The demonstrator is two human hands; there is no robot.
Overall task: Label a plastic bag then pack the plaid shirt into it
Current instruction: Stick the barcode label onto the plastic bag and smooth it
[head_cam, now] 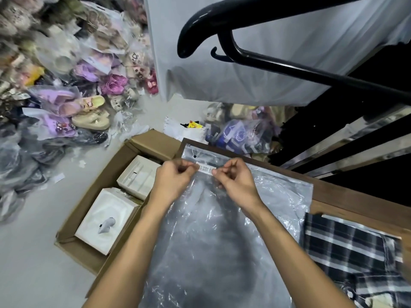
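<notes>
A clear plastic bag lies flat on a wooden table, its sealed end pointing away from me. A narrow white barcode label stretches between my two hands just above the bag's far end. My left hand pinches the label's left end and my right hand pinches its right end. The black-and-white plaid shirt lies folded on the table to the right of the bag, touched by neither hand.
An open cardboard box with white boxes inside stands on the floor at the table's left. Bagged slippers pile up at the far left. A black hanger hangs overhead in front of white fabric. More bagged goods lie beyond the table.
</notes>
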